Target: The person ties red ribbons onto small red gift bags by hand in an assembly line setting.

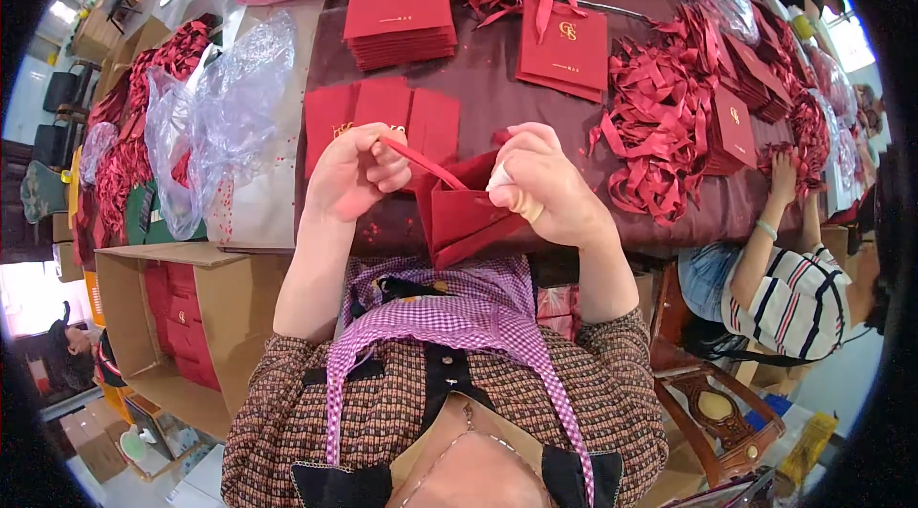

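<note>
A small red paper bag (457, 223) is held tilted over the table's near edge, in front of my body. My left hand (356, 172) is closed in a pinch on a red ribbon (421, 160), which runs taut down to the bag's upper edge. My right hand (555, 191) is closed on the bag's upper right side. White and yellowish wraps cover some of its fingers, and a bit of dark red ribbon shows beside them. Flat red bags (432, 121) lie fanned out just behind my left hand.
Behind stand a stack of red bags (400, 16) and a smaller pile (564, 49). Loose ribbons (660, 126) heap at the right. Clear plastic (239, 87) lies at the left, above a carton (229, 288) of red bags. A co-worker in stripes (789, 302) works at the right.
</note>
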`<state>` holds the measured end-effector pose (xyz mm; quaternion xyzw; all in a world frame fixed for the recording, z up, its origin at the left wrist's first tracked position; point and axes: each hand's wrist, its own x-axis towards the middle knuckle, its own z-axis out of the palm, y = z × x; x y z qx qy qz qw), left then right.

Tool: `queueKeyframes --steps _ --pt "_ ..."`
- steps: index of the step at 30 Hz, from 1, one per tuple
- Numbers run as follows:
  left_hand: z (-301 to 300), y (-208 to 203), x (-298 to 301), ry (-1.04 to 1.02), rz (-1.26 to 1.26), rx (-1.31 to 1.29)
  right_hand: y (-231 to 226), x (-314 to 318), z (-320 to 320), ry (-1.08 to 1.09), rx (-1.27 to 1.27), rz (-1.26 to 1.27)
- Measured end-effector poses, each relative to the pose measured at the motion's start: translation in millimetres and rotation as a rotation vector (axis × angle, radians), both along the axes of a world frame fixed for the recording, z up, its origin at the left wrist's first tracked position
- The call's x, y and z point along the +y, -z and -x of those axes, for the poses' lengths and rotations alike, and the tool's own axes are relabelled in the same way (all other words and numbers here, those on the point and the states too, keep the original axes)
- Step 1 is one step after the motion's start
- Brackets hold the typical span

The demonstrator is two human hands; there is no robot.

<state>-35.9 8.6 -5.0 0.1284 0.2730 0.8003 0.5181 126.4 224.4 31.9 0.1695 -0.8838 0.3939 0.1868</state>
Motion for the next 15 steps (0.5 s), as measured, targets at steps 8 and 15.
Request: queueKeyframes --steps 8,15 --pt "-11 -10 5 -0.142 0.144 -0.075 1 0 9 0.044 -0.051 -0.002" --pt "-27 13 -1 -0.094 0.209 0.360 9 3 12 -0.002 -0.078 0.231"
